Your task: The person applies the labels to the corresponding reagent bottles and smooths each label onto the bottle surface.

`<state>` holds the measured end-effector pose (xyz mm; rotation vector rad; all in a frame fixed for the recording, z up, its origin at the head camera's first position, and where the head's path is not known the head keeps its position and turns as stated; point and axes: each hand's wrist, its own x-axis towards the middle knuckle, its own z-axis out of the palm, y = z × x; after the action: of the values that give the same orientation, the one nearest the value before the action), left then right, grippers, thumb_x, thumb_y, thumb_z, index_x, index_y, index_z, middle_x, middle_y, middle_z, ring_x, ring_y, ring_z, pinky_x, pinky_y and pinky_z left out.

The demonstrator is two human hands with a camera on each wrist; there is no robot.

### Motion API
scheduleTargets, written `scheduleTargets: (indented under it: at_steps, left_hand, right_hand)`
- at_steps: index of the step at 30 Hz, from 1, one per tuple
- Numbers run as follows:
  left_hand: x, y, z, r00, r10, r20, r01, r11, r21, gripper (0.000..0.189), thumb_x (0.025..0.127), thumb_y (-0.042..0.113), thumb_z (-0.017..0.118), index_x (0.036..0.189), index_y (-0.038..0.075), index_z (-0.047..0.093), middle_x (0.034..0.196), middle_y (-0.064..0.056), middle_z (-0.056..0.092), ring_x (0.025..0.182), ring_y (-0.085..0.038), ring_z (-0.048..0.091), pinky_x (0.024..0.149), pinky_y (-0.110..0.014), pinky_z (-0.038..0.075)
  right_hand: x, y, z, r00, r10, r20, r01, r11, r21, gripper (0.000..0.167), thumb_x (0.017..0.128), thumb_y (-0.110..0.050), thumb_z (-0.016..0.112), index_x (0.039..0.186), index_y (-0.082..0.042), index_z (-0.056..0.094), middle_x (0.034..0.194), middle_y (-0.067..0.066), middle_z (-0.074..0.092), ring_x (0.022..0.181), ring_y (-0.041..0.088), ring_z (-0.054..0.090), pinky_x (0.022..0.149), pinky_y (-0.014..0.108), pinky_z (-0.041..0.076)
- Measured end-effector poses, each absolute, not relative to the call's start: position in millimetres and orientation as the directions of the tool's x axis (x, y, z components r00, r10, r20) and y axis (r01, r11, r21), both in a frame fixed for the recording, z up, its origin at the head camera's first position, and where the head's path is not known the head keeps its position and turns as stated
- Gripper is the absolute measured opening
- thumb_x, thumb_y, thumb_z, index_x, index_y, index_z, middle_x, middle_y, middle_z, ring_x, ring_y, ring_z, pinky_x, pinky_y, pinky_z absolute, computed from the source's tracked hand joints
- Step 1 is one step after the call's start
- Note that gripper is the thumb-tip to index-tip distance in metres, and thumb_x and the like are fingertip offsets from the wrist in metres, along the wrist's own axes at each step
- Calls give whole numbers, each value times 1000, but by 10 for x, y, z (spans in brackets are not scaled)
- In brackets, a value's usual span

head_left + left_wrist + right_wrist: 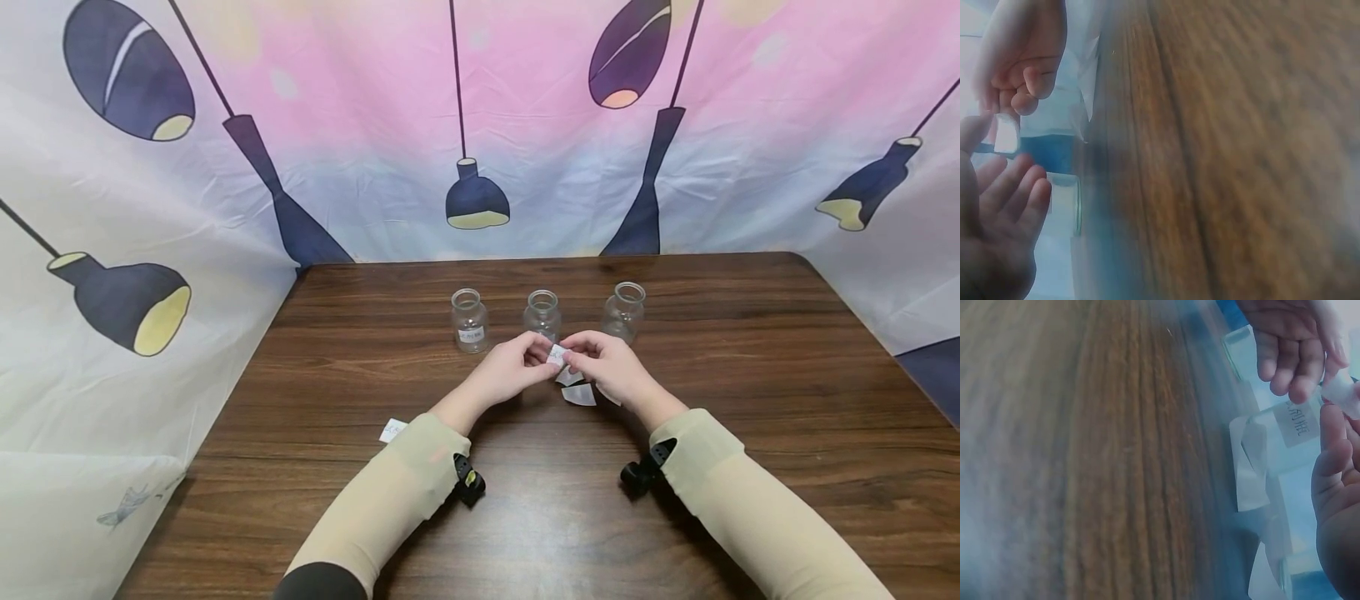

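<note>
A small white label [557, 356] with handwriting is held up between both hands, close in front of the middle jar. My right hand [611, 367] pinches its right side between thumb and fingertip. At the label's left edge, the thumb and index finger of my left hand [498, 371] pinch it too, the other fingers extended loosely. The middle glass jar [542, 310] bears a label [1300, 424] low on its side, partly hidden by the hands in the head view. White paper pieces [579, 395] lie on the table beneath the hands.
A labelled glass jar [469, 321] stands at left; another glass jar [623, 310], its lower part overlapped by the right hand, stands at right. Another written label [392, 430] lies beside the left forearm. A printed curtain [397, 183] hangs behind the wooden table [750, 333].
</note>
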<state>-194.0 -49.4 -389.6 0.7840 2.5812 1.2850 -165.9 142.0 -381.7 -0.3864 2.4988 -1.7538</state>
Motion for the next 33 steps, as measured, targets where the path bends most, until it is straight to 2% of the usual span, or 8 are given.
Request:
scheduleTargets:
  at_steps: [5, 15, 24, 29, 33]
  left_hand:
    - [-1947, -460, -3889, -845, 525, 101, 394, 484, 782, 30, 89, 26, 64, 112, 8, 59, 95, 1, 63, 87, -9, 58, 78, -23, 46]
    - [-1997, -430, -3883, -848, 517, 118, 395, 467, 791, 15, 91, 19, 61, 102, 9, 62, 88, 1, 63, 82, -10, 56, 73, -24, 45]
    - [-2034, -358, -3825, -835, 530, 148, 441, 484, 756, 6, 91, 16, 59, 93, 11, 60, 81, 2, 59, 75, -10, 54, 68, -23, 43]
    - [-2044, -293, -3812, -844, 515, 148, 433, 492, 755, 4, 90, 16, 59, 91, 11, 59, 79, 3, 59, 73, -9, 54, 67, -22, 43]
    - [-2052, -236, -3815, -847, 508, 160, 439, 497, 748, 4, 90, 15, 60, 90, 11, 59, 77, 3, 59, 72, -8, 53, 66, -21, 43]
  right_hand:
    - [-1745, 1490, -3937, -970, -231, 73, -149, 333, -931, 24, 91, -9, 60, 110, 6, 60, 85, 24, 63, 70, 33, 57, 53, 29, 43]
    - [-1764, 1532, -3978, -960, -259, 108, -192, 325, -926, 28, 89, -8, 61, 113, 5, 58, 95, 14, 64, 76, 12, 59, 63, 26, 49]
    - [-1775, 1578, -3964, -963, -244, 117, -195, 326, -925, 26, 89, -7, 61, 111, 7, 57, 91, 12, 64, 75, 8, 60, 66, 26, 49]
    - [-1783, 1627, -3957, -980, -188, 68, -128, 327, -937, 24, 89, -11, 62, 107, 5, 57, 84, 6, 61, 70, 9, 58, 58, 24, 44]
    - [-1787, 1674, -3955, -986, -155, 60, -109, 331, -937, 26, 89, -13, 63, 107, 5, 56, 85, 6, 59, 69, 10, 57, 55, 23, 43]
